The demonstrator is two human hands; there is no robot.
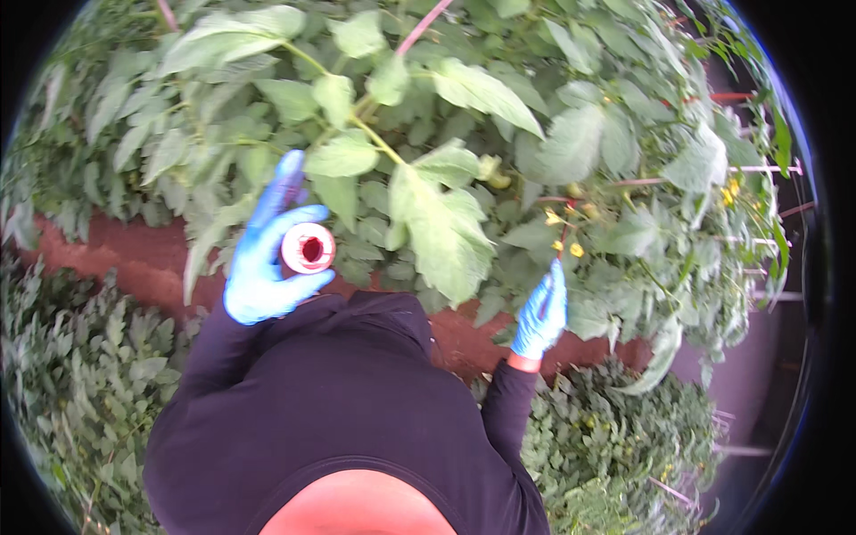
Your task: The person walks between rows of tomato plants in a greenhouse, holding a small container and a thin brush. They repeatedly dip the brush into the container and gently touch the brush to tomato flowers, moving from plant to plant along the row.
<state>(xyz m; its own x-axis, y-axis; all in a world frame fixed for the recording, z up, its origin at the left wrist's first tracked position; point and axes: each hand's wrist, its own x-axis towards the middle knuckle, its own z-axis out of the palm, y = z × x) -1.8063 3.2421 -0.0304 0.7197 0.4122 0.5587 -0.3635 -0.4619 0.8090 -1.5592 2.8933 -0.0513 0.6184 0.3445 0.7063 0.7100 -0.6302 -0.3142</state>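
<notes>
My left hand (271, 251), in a blue glove, holds a small round container (308, 248) between thumb and fingers; it has a pale rim and a dark red centre. At the right, my gloved right hand (543, 311) is closed on a thin reddish stick (563, 242), whose far part reaches up among small yellow flowers (576, 250). What tips the stick is too small to tell. Broad green leaves (441, 224) of what look like tomato plants hang between and above both hands. A small green fruit (499, 180) shows among the leaves.
Dense foliage (80, 374) stands at the lower left and more plants (602, 448) at the lower right. A strip of reddish-brown soil (134, 251) runs between the rows. Pinkish stakes or strings (422, 28) cross the plants. More yellow flowers (730, 192) are at the far right.
</notes>
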